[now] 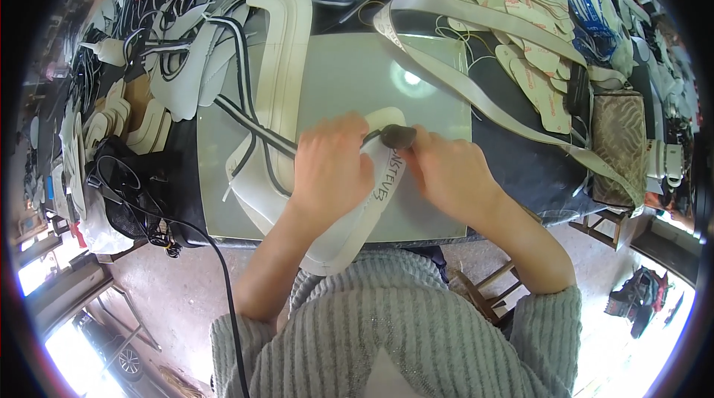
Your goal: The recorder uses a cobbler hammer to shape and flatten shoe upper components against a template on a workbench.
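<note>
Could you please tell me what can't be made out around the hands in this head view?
- Tip of the dark tool: hidden between the right hand and left hand.
- White shoe piece: its middle is covered by the left hand.
- Heaps at the table's far edge: bent by the fisheye rim.

White shoe upper (349,212) (black lettering), grey sweater (394,331), navy-and-white striped strap (245,112).

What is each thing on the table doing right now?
left hand: pressing flat on the white shoe piece
right hand: closed around the dark tool
dark tool: gripped, head down on the piece
white shoe piece: lying flat, overhanging the table edge
grey mat: flat, partly covered
black cable: hanging off the table
</note>
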